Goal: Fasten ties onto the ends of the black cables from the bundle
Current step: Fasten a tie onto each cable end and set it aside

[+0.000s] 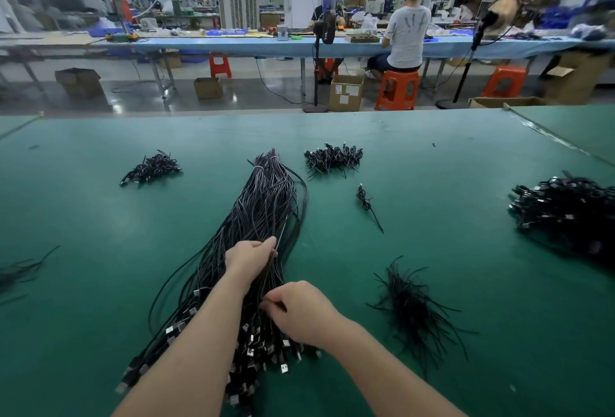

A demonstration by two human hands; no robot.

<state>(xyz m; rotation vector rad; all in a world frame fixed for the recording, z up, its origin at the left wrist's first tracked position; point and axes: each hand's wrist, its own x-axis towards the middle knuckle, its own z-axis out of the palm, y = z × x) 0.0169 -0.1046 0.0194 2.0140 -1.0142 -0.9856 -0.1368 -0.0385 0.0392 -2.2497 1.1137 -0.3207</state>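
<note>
Green table (432,183), both hands pinching cables in bundle (263,203)

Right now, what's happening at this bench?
A person is working a long cable bundle on the green table. The left hand pinches a cable partway up the bundle; the right hand pinches cable nearer the plug ends. A loose pile of ties lies to the right, one coiled cable sits apart, and small piles of coiled cables lie farther back. No tie is in either hand yet.
</note>
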